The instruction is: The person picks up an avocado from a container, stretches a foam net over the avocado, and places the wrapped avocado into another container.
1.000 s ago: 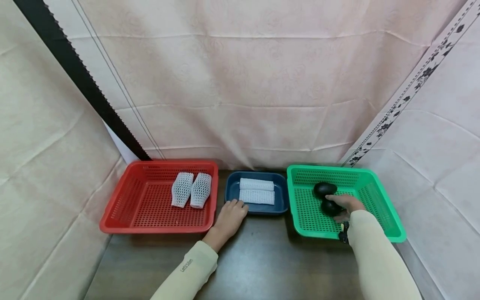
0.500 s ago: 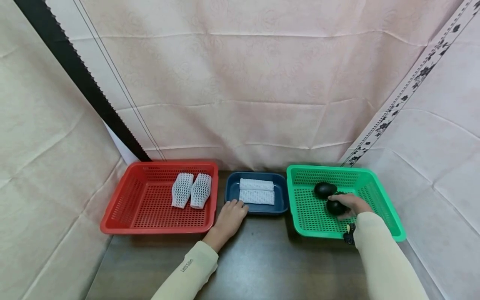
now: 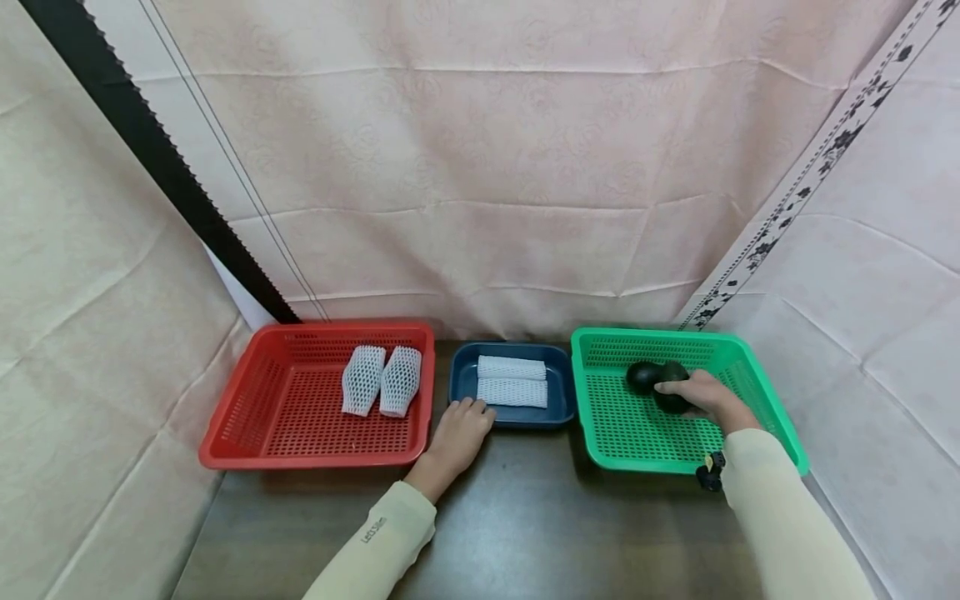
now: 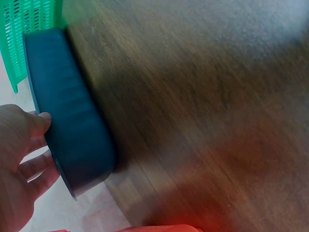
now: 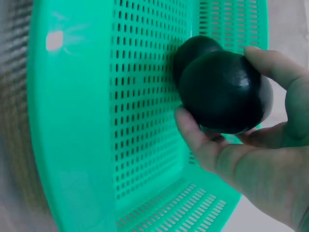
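My left hand (image 3: 459, 435) pinches the front left rim of a small blue tray (image 3: 525, 419); in the left wrist view the thumb (image 4: 43, 121) lies against its rim, the other fingers behind. Two white foam net sleeves (image 3: 512, 392) lie flat in the tray. Over the green basket (image 3: 645, 463), my right hand (image 3: 707, 395) holds a dark, glossy avocado (image 5: 224, 92) between thumb and fingers. A second dark avocado (image 3: 642, 377) rests in the basket and is partly hidden behind the held one in the right wrist view.
At the left stands a red basket (image 3: 300, 461) with two net-wrapped pieces (image 3: 401, 381) at its right side. All three containers stand in a row on a brown table (image 3: 525, 517). Pale cloth (image 3: 480, 167) hangs behind them and along both sides.
The right hand has moved slightly right and back with the avocado, which now sits beside the other rather than in front of it. The left hand stays at the tray.
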Demonstrator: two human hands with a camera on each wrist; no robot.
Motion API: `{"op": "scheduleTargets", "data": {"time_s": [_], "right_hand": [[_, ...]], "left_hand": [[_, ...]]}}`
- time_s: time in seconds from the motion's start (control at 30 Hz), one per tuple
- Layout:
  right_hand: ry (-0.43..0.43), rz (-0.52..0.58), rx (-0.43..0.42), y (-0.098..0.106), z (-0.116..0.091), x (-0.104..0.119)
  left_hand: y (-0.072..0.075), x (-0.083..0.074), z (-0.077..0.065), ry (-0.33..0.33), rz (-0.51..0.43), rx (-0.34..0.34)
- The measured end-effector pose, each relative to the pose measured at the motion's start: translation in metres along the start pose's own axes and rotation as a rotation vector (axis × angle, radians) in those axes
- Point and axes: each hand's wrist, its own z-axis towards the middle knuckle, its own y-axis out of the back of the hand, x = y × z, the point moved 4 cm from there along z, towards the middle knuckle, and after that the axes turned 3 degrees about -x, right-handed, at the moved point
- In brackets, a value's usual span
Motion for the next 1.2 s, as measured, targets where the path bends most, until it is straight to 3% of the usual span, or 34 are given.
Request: {"op": "scheduleTargets", "data": {"time_s": [0.2, 0.43, 1.2], "right_hand": [[0.105, -0.040, -0.027, -0.004, -0.006, 0.017], [0.210, -0.172, -0.110, -0.010, -0.010, 0.040], [0.448, -0.266, -0.192, -0.055, -0.048, 0.086]], "left_hand": [[0.001, -0.001, -0.001, 0.010, 0.000, 0.007], [0.003, -0.001, -0.002, 0.011, -0.003, -0.008], [0.002, 0.000, -0.001, 0.010, -0.014, -0.011]]}}
